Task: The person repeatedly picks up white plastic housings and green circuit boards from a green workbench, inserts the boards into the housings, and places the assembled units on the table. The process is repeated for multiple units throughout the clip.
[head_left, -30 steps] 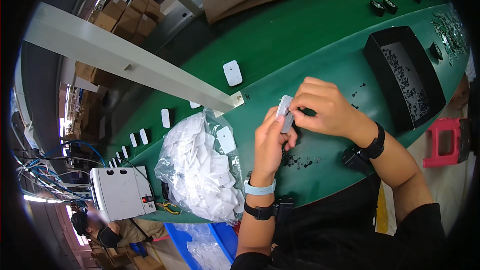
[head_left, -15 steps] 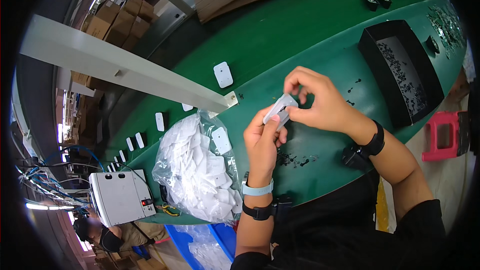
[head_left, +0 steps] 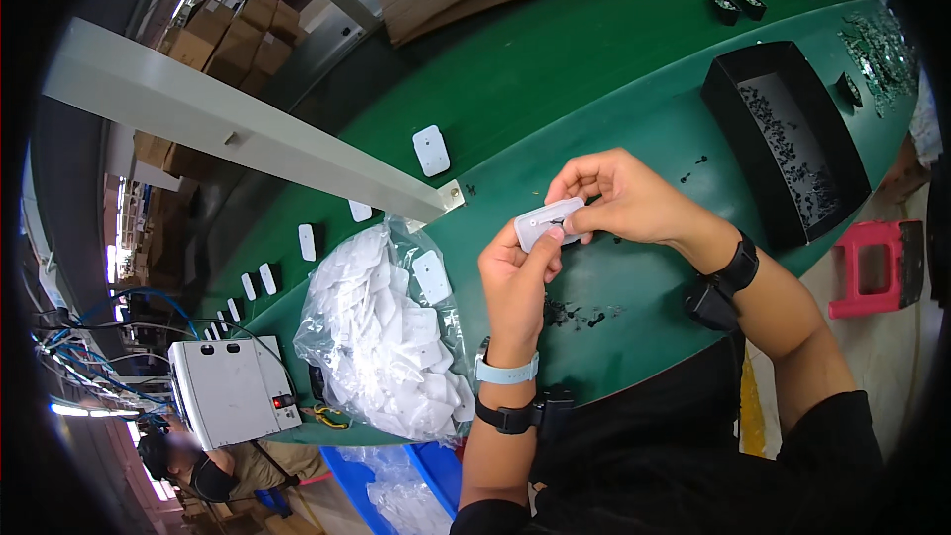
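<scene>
A white plastic cover (head_left: 535,226) with rounded corners is tilted between my two hands, over the green table (head_left: 644,307). My left hand (head_left: 515,282) grips its near side, thumb on the face. From the right, my right hand (head_left: 629,198) pinches at the cover's other end, thumb and finger closed against it. A small black piece (head_left: 558,222) shows on the cover by both thumbs; its exact shape is partly hidden. Below my hands lie several loose black pieces (head_left: 573,315). A clear bag (head_left: 381,337) full of similar white covers rests left of my left hand.
A black box (head_left: 748,168) of small black pieces stands at right. Beyond the table, a green belt (head_left: 535,79) carries spaced white covers (head_left: 431,151). A metal post (head_left: 248,129) slants across the left. A white machine (head_left: 233,391), yellow-handled pliers (head_left: 332,419) and a red stool (head_left: 877,267) are around.
The cover has turned flatter, so more of its face shows. My right hand has shifted slightly down, its fingers closer around the cover's end. The whole view has moved a little.
</scene>
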{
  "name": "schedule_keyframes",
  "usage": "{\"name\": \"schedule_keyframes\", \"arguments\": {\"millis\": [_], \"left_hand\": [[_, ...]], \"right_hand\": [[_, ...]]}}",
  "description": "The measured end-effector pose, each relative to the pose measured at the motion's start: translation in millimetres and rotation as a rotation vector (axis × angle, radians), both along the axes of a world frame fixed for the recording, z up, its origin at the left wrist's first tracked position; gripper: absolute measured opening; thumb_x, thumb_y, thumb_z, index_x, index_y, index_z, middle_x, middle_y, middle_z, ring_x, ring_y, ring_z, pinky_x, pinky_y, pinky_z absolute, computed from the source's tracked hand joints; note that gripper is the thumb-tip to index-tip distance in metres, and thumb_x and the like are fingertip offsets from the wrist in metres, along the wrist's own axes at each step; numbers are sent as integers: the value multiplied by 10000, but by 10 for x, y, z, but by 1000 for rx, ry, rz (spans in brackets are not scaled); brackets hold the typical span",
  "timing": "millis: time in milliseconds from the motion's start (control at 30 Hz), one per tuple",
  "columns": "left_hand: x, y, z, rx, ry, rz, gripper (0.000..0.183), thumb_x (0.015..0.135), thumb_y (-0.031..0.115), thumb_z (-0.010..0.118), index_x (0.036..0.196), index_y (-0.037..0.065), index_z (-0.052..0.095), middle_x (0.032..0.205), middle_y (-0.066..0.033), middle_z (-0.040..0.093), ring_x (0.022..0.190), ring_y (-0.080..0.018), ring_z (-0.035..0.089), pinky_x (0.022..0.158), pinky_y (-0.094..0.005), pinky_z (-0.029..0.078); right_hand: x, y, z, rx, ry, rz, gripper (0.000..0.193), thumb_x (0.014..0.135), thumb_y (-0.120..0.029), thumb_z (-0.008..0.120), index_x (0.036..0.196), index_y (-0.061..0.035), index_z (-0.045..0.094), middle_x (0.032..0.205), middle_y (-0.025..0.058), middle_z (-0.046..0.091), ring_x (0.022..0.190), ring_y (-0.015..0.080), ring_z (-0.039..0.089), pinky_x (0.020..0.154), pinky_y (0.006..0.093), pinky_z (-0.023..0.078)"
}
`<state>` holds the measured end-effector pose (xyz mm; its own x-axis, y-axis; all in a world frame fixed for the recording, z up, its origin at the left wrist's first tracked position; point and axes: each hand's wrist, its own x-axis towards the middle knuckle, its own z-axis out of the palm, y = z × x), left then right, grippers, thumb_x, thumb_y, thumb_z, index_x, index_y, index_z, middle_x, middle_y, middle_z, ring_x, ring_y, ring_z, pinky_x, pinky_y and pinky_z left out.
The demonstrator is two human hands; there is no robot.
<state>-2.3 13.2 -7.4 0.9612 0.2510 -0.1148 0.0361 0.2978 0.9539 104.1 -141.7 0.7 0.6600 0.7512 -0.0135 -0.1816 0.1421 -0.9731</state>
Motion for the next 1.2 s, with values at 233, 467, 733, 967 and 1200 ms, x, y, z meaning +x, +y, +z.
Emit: {"name": "schedule_keyframes", "arguments": {"millis": [233,467,733,967,1200], "left_hand": [[41,-54,-91,136,-45,84,103,946,68,660,1005,-16,666,683,1,599,558,-42,511,469,-188,354],[-6,46,-61,-42,-58,149,98,898,19,612,966,-38,655,744,-57,642,532,-88,520,454,-222,379],[35,65,4,-295,-105,96,97,888,-3,607,964,-42,651,800,-95,667,577,-125,567,491,-252,427],[14,206,-17,-349,-75,99,92,932,35,637,984,-39,651,836,-102,679,637,-140,616,556,-276,492],[41,167,-23,-344,-80,70,112,949,59,596,1003,-33,631,864,-122,670,660,-167,616,574,-295,497]], "right_hand": [[-8,21,-70,-40,-122,-2,260,811,-21,758,1048,20,658,916,46,674,814,103,631,684,258,554],[361,-323,1223,-189,-678,-201,327,836,-38,746,1145,-36,640,1033,38,619,948,117,596,808,283,538],[2460,-1671,1143,-1043,-546,-465,148,814,-119,744,898,-19,676,819,64,703,760,191,682,657,319,558],[2929,-1806,260,-1613,-824,-410,365,746,-231,791,993,21,696,1015,217,723,1029,395,672,901,449,549],[2848,-1780,208,-1657,-892,-400,257,801,-87,600,998,20,724,1095,276,688,1066,436,653,917,467,531]]}}
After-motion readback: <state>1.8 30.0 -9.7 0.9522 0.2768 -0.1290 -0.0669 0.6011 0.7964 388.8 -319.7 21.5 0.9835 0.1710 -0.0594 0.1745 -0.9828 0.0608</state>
